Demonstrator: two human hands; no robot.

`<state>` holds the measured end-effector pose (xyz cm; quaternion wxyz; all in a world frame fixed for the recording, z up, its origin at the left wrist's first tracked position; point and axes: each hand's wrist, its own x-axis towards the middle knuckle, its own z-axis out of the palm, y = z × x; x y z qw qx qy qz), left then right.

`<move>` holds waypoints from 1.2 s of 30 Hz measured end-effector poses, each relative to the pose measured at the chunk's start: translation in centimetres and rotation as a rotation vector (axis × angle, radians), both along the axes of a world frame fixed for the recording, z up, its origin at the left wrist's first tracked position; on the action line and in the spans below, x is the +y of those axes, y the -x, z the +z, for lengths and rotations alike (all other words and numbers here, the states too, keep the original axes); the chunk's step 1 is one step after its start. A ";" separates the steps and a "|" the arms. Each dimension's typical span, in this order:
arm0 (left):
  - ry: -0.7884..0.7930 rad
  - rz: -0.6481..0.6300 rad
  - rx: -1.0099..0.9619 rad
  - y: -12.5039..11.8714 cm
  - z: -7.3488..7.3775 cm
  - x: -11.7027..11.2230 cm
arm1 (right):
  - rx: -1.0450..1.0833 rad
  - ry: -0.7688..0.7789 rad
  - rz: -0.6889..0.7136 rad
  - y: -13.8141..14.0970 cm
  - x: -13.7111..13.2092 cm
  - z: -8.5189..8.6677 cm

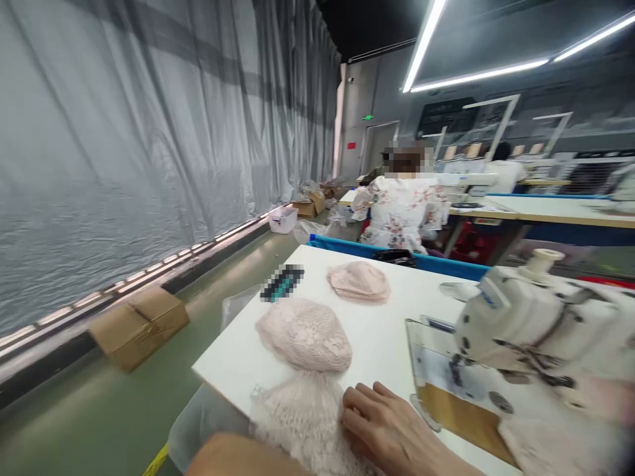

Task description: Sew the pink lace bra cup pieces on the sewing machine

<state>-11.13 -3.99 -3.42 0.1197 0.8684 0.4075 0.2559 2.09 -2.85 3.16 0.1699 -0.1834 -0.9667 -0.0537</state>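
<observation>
My right hand (387, 430) lies at the near edge of the white table (381, 330), fingers bent and pressed together on a pale pink lace fabric (305, 416) that hangs over the table edge. A bare forearm (238, 459), apparently my left, shows at the bottom edge; its hand is hidden behind the lace. Just beyond the lace sits a rounded pink lace cap (302, 334). A second pink cap (360, 281) lies farther back on the table.
A white sewing machine (546, 330) fills the right side of the table. A person in a floral top (404, 211) sits beyond the blue table edge (446, 266). A cardboard box (141, 324) and a white bin (282, 218) stand on the green floor by the grey curtain.
</observation>
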 end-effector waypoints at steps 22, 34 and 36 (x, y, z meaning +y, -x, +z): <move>0.131 -0.274 0.239 -5.6 8.3 1.2 | -0.098 0.144 -0.563 -22.8 -3.8 -1.7; -0.107 -0.429 0.304 -6.7 5.4 3.2 | 0.056 0.283 -0.366 -21.1 -2.7 1.1; -0.218 -0.339 0.274 -5.4 5.5 3.0 | 0.054 0.330 -0.379 -21.1 -2.8 1.5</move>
